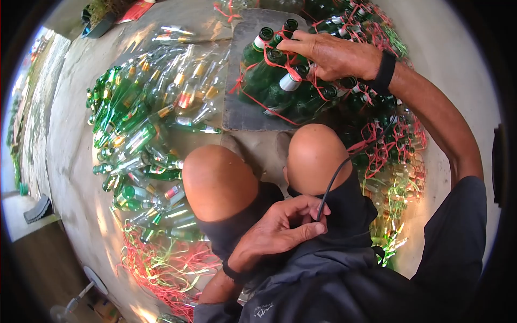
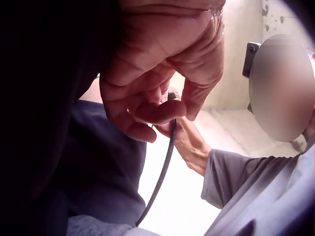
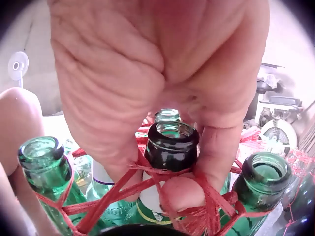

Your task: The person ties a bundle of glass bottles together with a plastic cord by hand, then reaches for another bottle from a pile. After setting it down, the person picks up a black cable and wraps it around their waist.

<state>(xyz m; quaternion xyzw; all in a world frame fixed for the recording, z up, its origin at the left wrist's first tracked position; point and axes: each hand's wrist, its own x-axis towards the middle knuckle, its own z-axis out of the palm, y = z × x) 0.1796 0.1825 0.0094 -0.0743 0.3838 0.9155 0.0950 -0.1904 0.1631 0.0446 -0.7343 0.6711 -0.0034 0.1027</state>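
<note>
Clamping fingers (image 3: 183, 194) round red plastic twine (image 3: 106, 200) at the necks (image 3: 171, 154), the right hand (image 1: 340, 55) sensibly grips green glass bottles (image 1: 264, 76), likely heavy, slick, breakable.

Right arm (image 1: 439, 110) forward, elbow bent, right hand (image 1: 342, 55) angled downward; left hand (image 1: 281, 225) low, fingers and thumb curled.

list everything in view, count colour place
upright bottles: several, green, on board
board: one, dark grey, before knees
string: strands, red, round upright bottles
loose bottles: many, green, clear, left
tied bottles: many, mostly green, right
ribbon: heap, mostly red, lower left
potted plant: one, green, top left
cable: one, black, at left hand
wristbands: two, black, at wrists
shorts: one, black, above knees
knees: two, bare, centre
left hand: one, pinching cable
right hand: one, gripping string
</note>
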